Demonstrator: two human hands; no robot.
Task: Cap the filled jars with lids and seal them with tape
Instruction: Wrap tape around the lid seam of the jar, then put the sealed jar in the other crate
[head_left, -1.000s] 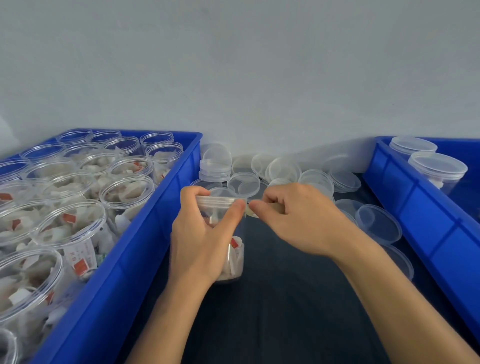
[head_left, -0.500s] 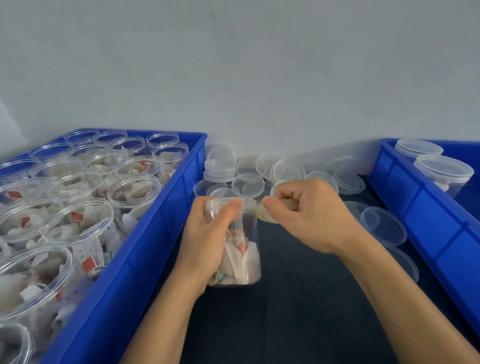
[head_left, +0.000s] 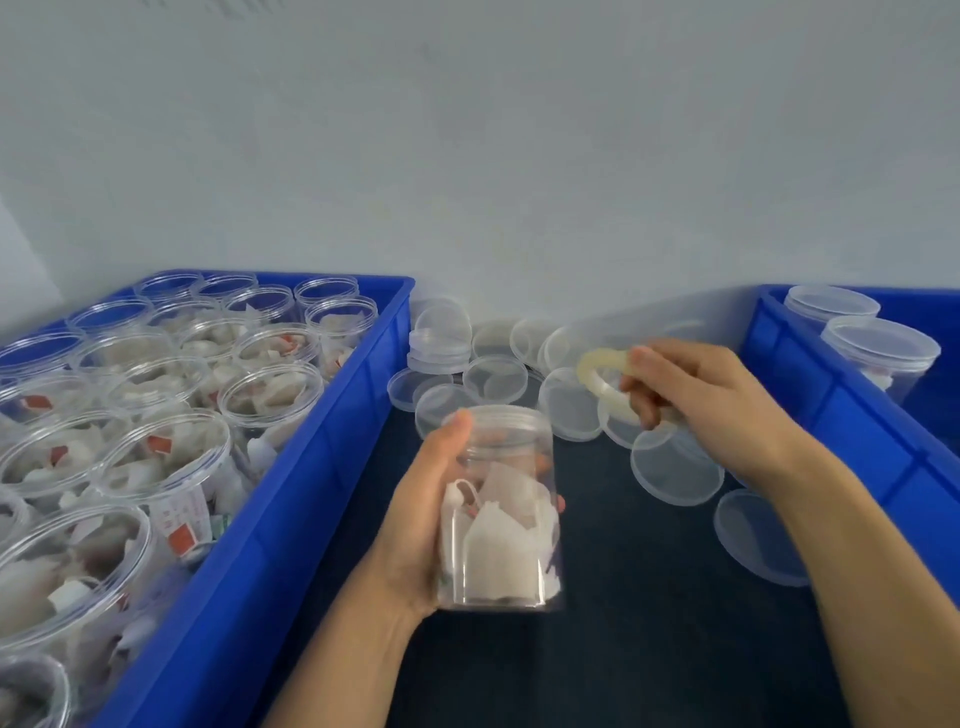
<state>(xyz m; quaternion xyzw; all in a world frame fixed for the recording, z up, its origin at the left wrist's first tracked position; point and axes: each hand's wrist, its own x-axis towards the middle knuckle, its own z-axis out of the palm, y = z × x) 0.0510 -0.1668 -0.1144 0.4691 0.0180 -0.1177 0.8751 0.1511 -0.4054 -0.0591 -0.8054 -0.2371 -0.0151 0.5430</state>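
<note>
Nearest us, our left hand (head_left: 415, 525) wraps a capped clear jar (head_left: 501, 509) of white sachets, lifted above the dark mat (head_left: 623, 649). Beyond, our right hand (head_left: 711, 400) pinches a pale tape roll (head_left: 605, 376) over scattered loose lids (head_left: 675, 467). Blue crates flank us: the left crate (head_left: 311, 499) packed with open filled jars (head_left: 171, 457), the right crate (head_left: 831, 410) holding capped jars (head_left: 878, 348).

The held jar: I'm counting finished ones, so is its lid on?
On: a clear lid caps the jar that the left hand grips.
</note>
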